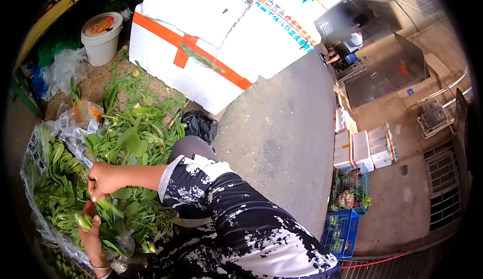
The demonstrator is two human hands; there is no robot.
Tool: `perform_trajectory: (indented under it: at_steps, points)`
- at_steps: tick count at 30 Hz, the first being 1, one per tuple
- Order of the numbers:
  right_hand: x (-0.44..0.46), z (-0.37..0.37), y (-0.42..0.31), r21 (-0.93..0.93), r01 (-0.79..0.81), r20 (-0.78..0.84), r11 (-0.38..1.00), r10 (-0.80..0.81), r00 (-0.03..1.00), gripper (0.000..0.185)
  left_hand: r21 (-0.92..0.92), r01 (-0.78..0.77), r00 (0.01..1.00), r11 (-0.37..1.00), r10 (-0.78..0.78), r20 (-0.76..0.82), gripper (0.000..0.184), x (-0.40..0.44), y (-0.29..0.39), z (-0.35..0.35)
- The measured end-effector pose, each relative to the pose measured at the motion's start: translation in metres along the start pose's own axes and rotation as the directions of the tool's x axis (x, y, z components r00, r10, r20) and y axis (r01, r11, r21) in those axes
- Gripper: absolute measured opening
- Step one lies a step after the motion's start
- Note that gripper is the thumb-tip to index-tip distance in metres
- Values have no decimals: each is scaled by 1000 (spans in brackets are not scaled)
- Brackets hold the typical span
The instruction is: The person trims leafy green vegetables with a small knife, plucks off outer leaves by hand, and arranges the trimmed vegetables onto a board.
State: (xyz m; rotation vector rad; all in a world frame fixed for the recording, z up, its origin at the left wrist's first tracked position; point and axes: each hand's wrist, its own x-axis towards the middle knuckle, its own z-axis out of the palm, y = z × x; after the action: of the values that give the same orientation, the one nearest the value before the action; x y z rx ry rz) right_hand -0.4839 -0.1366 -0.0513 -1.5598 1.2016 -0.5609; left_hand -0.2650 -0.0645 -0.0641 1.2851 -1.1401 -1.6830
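Observation:
My left hand, palm up with a bangle at the wrist, holds a small bunch of green stems. Just above it, my right hand is closed at the fingertips on a green leafy stalk, partly blurred. Both hands are close together over a plastic-lined container of bundled greens. Beside them lies a heap of loose leafy greens, spreading under my right forearm.
White foam boxes with orange tape stand above the greens, near a lidded white bucket. A black plastic bag lies beside my knee. Across the lane are more foam boxes, a blue crate and a seated person.

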Motion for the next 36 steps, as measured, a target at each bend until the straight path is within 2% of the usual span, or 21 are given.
perform_trajectory:
  at_steps: [3, 4, 6, 7, 8, 10, 11, 14, 16, 17, 18, 19, 20, 22, 26, 29, 31, 32, 33, 34, 36]
  points:
    - [-1, 5, -6, -214, -61, -86, 975, 43, 995, 25, 28, -33, 999, 999, 31, 38, 50, -4, 3, 6]
    - [-5, 6, -11, -202, -61, -90, 978, 44, 995, 25, 40, -27, 999, 999, 25, 40, 50, -6, 7, 7]
    - [-10, 2, -24, 238, -168, 166, 957, 130, 978, 24, 134, -45, 996, 990, 35, 77, 53, -8, 13, 10]
    - [-2, 12, -14, 9, 0, 19, 1000, 0, 1000, 23, 125, 8, 999, 992, -12, 31, 58, -10, 14, 12]
    - [1, 16, -12, 23, 4, 31, 1000, -5, 1000, 23, 81, -76, 996, 994, 73, 48, 58, -11, 13, 17]
    - [-9, 17, -25, -74, -19, 1, 997, 19, 1000, 23, 152, 36, 999, 988, -38, 8, 56, -10, 7, 11]
    - [-10, 19, -21, -51, 61, -21, 997, -63, 998, 23, 142, 45, 999, 989, -46, 7, 56, -11, 10, 13]
    - [-11, 29, -14, 399, -56, 110, 915, 12, 994, 23, 125, -96, 994, 987, 102, -43, 61, -9, 21, 19]
    - [-5, 47, -31, 274, -63, 260, 960, -11, 965, 23, 94, -17, 990, 995, 30, -138, 61, -28, 22, 8]
    - [-7, 37, -45, 197, -125, 331, 972, 55, 942, 23, -11, 38, 997, 999, -39, -68, 58, -22, 15, 6]
    - [-5, 34, -46, 203, -260, 375, 944, 170, 911, 24, 97, 49, 998, 994, -45, -37, 53, -22, 19, 3]
    - [-15, 35, -38, 189, -281, 304, 941, 216, 928, 25, 289, -26, 999, 957, 38, -35, 49, -27, 8, 4]
    - [-5, 27, -33, 200, -334, 273, 921, 275, 922, 26, 306, -6, 998, 952, 27, -63, 45, -27, 19, 4]
    - [25, 17, -19, 21, -306, 176, 952, 298, 938, 30, 207, -15, 998, 978, 27, -56, 49, -30, 26, 0]
    - [114, 26, -9, -13, -330, -11, 944, 330, 944, 31, 53, -89, 994, 995, 92, -58, 41, -41, 39, -10]
    - [190, 52, 19, 52, -272, -89, 961, 276, 957, 33, -92, -127, 992, 988, 125, -27, 41, -42, 39, -18]
    - [230, 71, 35, 216, -294, -203, 931, 337, 919, 25, -147, -138, 990, 979, 137, -17, 45, -44, 42, -28]
    - [242, 78, 41, 215, -296, -192, 931, 337, 922, 25, -343, -48, 997, 938, 68, 46, 50, -47, 50, -34]
    - [250, 83, 38, 361, -327, -176, 873, 408, 896, 24, -520, 49, 992, 853, 18, 122, 56, -50, 55, -40]
    - [255, 88, 40, 497, -353, -146, 793, 478, 866, 24, -524, 45, 994, 851, 16, 113, 56, -52, 54, -42]
    - [257, 92, 44, 548, -323, -152, 771, 472, 869, 22, -619, -49, 993, 784, 106, 56, 64, -54, 51, -46]
